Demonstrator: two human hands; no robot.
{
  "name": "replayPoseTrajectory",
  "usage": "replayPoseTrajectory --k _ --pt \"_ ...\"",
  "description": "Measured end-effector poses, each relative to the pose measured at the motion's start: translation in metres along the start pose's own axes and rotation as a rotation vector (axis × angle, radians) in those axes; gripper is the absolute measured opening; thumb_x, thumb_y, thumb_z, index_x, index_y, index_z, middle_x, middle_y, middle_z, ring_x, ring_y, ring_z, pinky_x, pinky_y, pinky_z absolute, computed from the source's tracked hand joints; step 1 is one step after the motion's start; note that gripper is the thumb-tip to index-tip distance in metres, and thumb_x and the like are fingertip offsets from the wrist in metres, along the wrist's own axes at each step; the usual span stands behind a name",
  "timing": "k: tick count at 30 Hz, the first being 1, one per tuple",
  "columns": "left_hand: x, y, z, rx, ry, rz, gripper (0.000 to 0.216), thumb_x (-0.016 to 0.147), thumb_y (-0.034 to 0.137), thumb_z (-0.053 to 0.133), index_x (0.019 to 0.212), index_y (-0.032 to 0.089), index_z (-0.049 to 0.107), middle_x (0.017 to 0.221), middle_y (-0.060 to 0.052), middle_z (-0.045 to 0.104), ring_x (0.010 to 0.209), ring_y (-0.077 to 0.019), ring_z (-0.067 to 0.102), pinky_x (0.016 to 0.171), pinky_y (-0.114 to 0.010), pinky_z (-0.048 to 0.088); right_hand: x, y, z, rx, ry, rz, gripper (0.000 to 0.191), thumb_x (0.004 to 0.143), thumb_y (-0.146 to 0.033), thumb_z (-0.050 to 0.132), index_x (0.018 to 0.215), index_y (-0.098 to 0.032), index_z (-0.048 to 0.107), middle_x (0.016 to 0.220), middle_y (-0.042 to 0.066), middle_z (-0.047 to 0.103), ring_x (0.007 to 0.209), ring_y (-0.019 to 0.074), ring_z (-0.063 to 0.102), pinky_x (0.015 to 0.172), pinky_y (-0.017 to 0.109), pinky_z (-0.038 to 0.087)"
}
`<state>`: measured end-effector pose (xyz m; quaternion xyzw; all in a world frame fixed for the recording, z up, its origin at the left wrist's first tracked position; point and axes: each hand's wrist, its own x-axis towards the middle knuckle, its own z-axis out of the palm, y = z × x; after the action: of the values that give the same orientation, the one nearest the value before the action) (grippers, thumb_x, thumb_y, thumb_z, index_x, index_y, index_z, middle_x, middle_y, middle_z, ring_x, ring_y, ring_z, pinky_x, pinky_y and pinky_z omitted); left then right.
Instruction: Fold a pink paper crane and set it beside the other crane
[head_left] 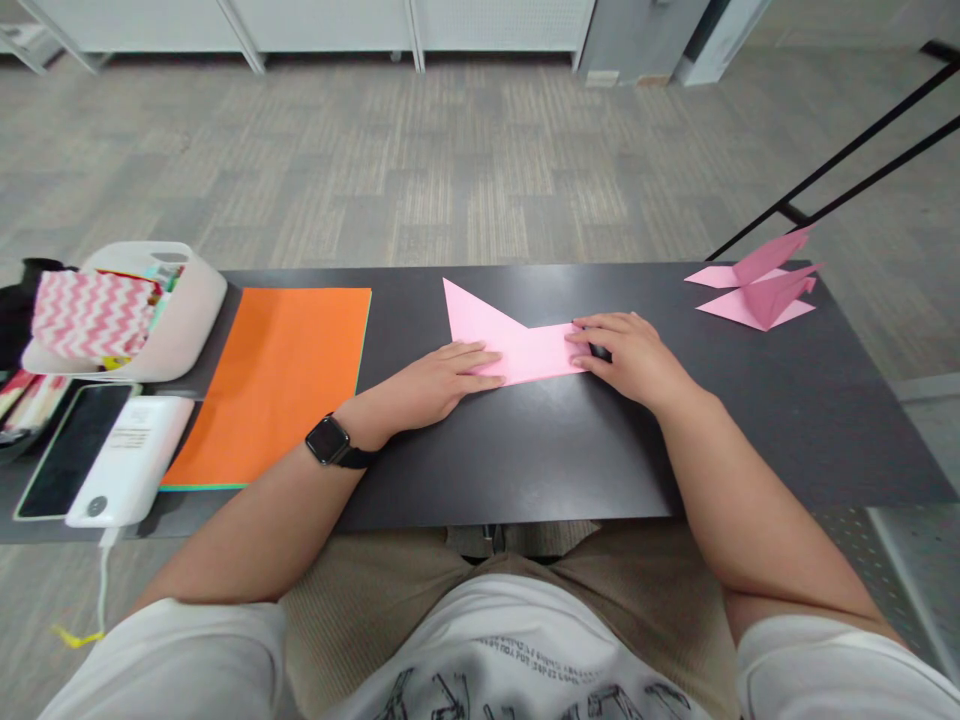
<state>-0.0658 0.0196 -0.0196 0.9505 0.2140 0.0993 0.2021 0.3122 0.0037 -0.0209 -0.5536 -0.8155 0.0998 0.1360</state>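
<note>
A folded pink paper (501, 335) with a pointed flap at its upper left lies flat on the dark table (570, 450). My left hand (431, 385), a black watch on its wrist, rests open with flat fingers pressing the paper's left lower part. My right hand (630, 355) lies at the paper's right end, fingers stretched and pressing down on its edge.
A stack of orange sheets (281, 375) lies left of the paper. Further left are a white power bank (131, 460), a phone (71, 450) and a white basket (176, 320) with a zigzag pouch. A folded pink paper figure (761, 285) sits at the far right corner.
</note>
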Motion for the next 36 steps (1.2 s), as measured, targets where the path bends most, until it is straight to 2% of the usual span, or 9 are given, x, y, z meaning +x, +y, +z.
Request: replayPoseTrajectory --k 4,8,11,14,18,26,29,32,36 --pt "0.004 0.007 -0.004 0.076 0.002 0.015 0.058 0.102 0.004 0.046 0.151 0.026 0.068 0.168 -0.008 0.055 0.162 -0.0275 0.043 0.135 -0.055 0.037 -0.001 0.001 0.002 0.014 0.021 -0.018 0.034 0.103 -0.044 0.067 0.134 -0.04 0.077 0.151 0.005 0.07 0.14 0.0378 0.06 0.121 0.073 0.034" --pt "0.015 0.025 -0.008 0.197 0.036 0.011 0.038 0.106 0.017 0.052 0.134 0.021 0.077 0.161 -0.013 0.06 0.157 -0.0329 0.049 0.133 -0.059 0.038 -0.002 0.0 0.002 0.017 0.033 -0.03 0.031 0.103 -0.042 0.067 0.131 -0.038 0.079 0.149 0.006 0.071 0.138 0.0371 0.062 0.12 0.073 0.036" --pt "0.024 0.036 -0.004 0.207 0.049 0.005 0.034 0.11 0.024 0.05 0.127 0.016 0.078 0.152 -0.015 0.066 0.146 -0.03 0.059 0.128 -0.052 0.046 -0.002 0.0 0.002 0.008 0.029 -0.032 0.031 0.103 -0.041 0.068 0.132 -0.038 0.078 0.149 0.006 0.071 0.139 0.0368 0.061 0.121 0.072 0.036" --pt "0.028 0.042 0.004 0.195 0.05 -0.034 0.039 0.114 0.033 0.047 0.138 0.014 0.071 0.143 -0.016 0.07 0.135 -0.0286 0.064 0.122 -0.047 0.05 -0.001 0.001 0.003 0.002 0.023 -0.034 0.033 0.101 -0.04 0.071 0.133 -0.038 0.078 0.15 0.005 0.07 0.139 0.0368 0.061 0.122 0.073 0.035" --pt "0.026 0.048 0.012 0.231 0.044 -0.05 0.048 0.114 0.042 0.049 0.151 0.015 0.064 0.143 -0.017 0.067 0.135 -0.0313 0.061 0.121 -0.049 0.049 -0.001 0.002 0.003 0.011 0.025 -0.037 0.032 0.101 -0.041 0.071 0.132 -0.038 0.078 0.15 0.006 0.07 0.139 0.0377 0.06 0.121 0.074 0.036" --pt "0.029 0.059 0.019 0.294 0.054 -0.093 0.056 0.114 0.048 0.044 0.156 0.015 0.06 0.139 -0.017 0.065 0.133 -0.0325 0.057 0.121 -0.049 0.047 -0.002 0.003 0.005 0.017 0.029 -0.046 0.032 0.101 -0.043 0.071 0.132 -0.039 0.078 0.15 0.006 0.07 0.138 0.0378 0.06 0.12 0.075 0.035" --pt "0.03 0.061 0.021 0.324 0.036 -0.106 0.059 0.114 0.051 0.045 0.159 0.017 0.058 0.139 -0.018 0.064 0.132 -0.0333 0.057 0.119 -0.05 0.047 -0.001 0.006 0.006 0.027 0.033 -0.072 0.033 0.101 -0.042 0.072 0.132 -0.037 0.078 0.149 0.007 0.071 0.137 0.0366 0.061 0.118 0.068 0.041" --pt "0.031 0.064 0.021 0.341 0.045 -0.127 0.058 0.113 0.053 0.047 0.157 0.018 0.061 0.139 -0.019 0.063 0.131 -0.0336 0.057 0.117 -0.05 0.049 0.0 0.008 0.007 0.043 0.041 -0.094 0.033 0.101 -0.041 0.072 0.132 -0.036 0.079 0.148 0.007 0.071 0.135 0.0355 0.062 0.115 0.062 0.045" --pt "0.036 0.069 0.019 0.315 0.091 -0.148 0.052 0.113 0.049 0.048 0.149 0.018 0.069 0.136 -0.019 0.065 0.127 -0.0329 0.06 0.115 -0.051 0.052 0.0 0.009 0.007 0.051 0.044 -0.088 0.032 0.101 -0.043 0.07 0.132 -0.037 0.079 0.149 0.007 0.071 0.135 0.0359 0.061 0.116 0.064 0.043"
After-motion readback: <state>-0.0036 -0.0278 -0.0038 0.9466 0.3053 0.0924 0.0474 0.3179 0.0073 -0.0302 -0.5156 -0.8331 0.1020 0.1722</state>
